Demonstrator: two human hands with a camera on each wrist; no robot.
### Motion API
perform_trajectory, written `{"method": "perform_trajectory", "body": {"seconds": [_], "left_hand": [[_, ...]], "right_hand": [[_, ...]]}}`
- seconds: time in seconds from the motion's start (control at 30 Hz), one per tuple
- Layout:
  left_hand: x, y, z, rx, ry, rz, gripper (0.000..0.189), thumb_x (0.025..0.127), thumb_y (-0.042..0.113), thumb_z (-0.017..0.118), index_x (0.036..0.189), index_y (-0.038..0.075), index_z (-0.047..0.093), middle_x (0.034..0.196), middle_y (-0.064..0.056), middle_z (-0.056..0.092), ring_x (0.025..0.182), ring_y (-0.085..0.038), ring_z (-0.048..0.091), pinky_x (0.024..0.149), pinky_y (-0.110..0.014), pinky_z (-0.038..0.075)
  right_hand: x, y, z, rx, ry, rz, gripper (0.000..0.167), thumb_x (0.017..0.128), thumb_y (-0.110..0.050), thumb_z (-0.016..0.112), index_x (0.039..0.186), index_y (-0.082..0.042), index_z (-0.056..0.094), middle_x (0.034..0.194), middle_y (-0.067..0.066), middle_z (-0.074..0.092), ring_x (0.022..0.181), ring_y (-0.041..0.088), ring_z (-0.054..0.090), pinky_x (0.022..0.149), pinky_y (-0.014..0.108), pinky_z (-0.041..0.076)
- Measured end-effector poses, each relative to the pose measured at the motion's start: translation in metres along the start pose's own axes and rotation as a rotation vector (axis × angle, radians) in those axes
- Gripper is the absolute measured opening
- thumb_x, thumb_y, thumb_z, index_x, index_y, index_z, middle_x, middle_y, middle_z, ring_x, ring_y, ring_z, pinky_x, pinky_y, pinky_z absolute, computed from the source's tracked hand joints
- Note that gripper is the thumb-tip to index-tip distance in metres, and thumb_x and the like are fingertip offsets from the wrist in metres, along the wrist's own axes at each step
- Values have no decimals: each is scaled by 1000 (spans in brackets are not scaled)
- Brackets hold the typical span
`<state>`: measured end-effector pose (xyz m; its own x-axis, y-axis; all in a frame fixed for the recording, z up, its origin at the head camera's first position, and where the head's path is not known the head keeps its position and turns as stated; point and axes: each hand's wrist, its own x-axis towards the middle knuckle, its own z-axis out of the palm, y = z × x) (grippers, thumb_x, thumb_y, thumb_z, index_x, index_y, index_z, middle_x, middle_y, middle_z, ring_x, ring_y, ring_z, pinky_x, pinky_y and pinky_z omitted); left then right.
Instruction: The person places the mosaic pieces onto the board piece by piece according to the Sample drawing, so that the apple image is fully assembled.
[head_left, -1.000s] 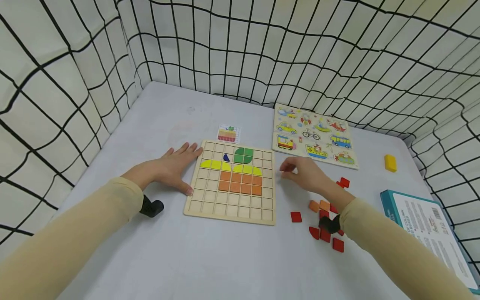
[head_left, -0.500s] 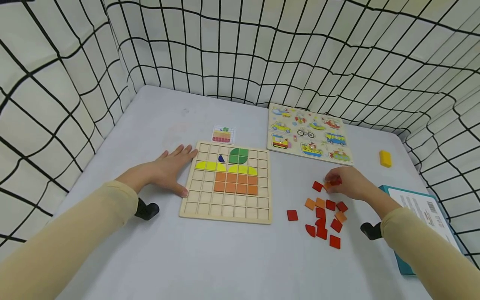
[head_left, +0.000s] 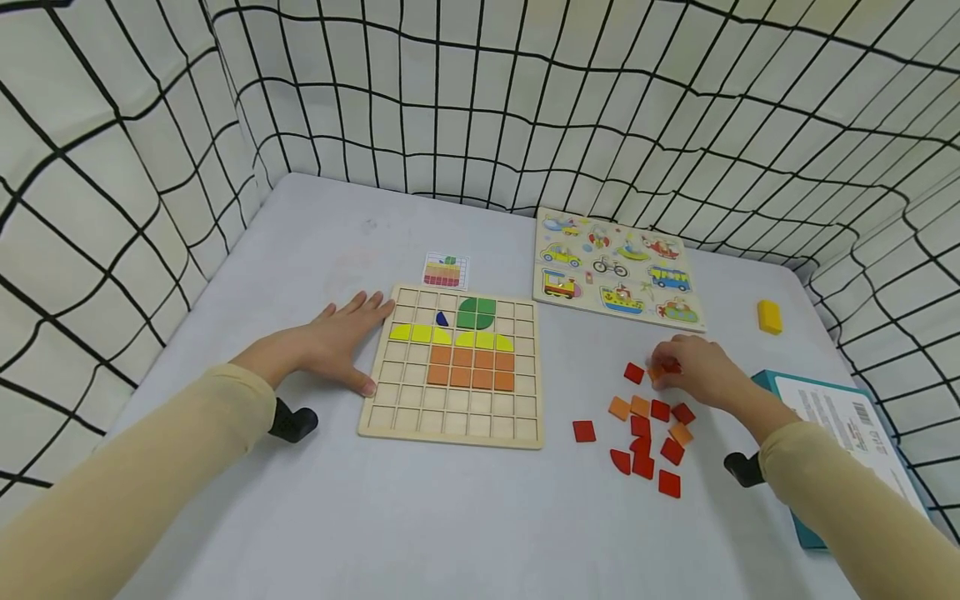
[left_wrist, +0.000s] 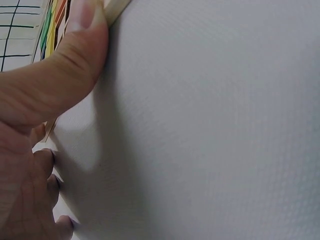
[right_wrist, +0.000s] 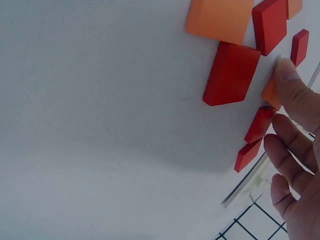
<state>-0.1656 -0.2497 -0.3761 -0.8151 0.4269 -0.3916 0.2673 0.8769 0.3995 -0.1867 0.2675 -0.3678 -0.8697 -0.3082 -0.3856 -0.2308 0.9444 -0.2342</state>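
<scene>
My left hand (head_left: 330, 340) lies with fingers spread at the left edge of a wooden grid board (head_left: 454, 422); its thumb (left_wrist: 82, 60) touches the board's rim. Orange squares (head_left: 472, 367) fill two rows of the grid, below a row of yellow pieces (head_left: 422, 333). Above those sit green leaf-like pieces (head_left: 476, 313) and a small dark blue piece (head_left: 442, 318). On the right, my right hand (head_left: 697, 367) pinches an orange square tile (right_wrist: 271, 94) low over the table, its index finger partly hidden. Red tiles (right_wrist: 260, 123) lie right beside those fingers.
Loose red (head_left: 670, 483) and orange tiles (head_left: 618, 407) lie scattered right of the board. Behind stand a small pattern card (head_left: 446, 271) and a vehicle puzzle board (head_left: 618, 271). A yellow block (head_left: 769, 317) and a teal-edged box (head_left: 847, 433) are at far right. Black netting surrounds the table.
The right hand has moved from beside the board rightward to the loose tiles and its fingers now hold an orange one. The left hand has stayed at the board's edge.
</scene>
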Motion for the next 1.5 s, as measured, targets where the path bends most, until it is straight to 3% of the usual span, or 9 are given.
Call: {"method": "perform_trajectory", "body": {"seconds": [0.33,0.53,0.77,0.93,1.2,1.5], "left_hand": [[-5,-2,-1,-6,-9,0,131,71,45,92,163,1,10,170,-27,2,158,-48,-3,122,-73,3],[-4,-4,-3,-2,-9,1,129,73,44,91,164,2,10,171,-26,2,158,-47,-4,122,-72,3],[-4,-4,-2,-16,-8,7,129,72,45,91,164,2,10,171,-26,2,158,-47,-4,122,-72,2],[-2,-3,-1,-27,-16,2,128,74,44,90,164,3,9,171,-24,0,158,-45,-5,123,-71,1],[-4,-2,-2,-39,-26,6,128,74,44,90,164,3,8,171,-24,0,158,-45,-7,124,-70,0],[-2,-5,-2,-35,-30,5,129,75,45,90,164,3,7,171,-24,-1,158,-45,-7,124,-70,1]], "right_hand": [[0,-7,0,30,-37,12,22,91,-20,79,104,-10,64,89,2,66,87,19,59,78,32,56],[7,-26,-10,97,17,-17,19,92,-18,77,102,-7,63,90,4,68,85,20,59,75,29,55],[29,-87,-15,180,124,-129,14,95,-17,74,101,-9,65,95,5,69,92,22,61,78,31,53],[52,-135,-7,223,152,-230,13,93,-18,76,96,-11,66,93,3,67,91,21,59,75,31,51],[79,-203,11,255,87,-339,11,94,-20,75,96,-11,68,94,2,67,91,19,59,83,30,53],[95,-256,22,275,1,-398,9,97,-19,72,101,-11,69,98,1,70,91,16,60,87,27,53]]}}
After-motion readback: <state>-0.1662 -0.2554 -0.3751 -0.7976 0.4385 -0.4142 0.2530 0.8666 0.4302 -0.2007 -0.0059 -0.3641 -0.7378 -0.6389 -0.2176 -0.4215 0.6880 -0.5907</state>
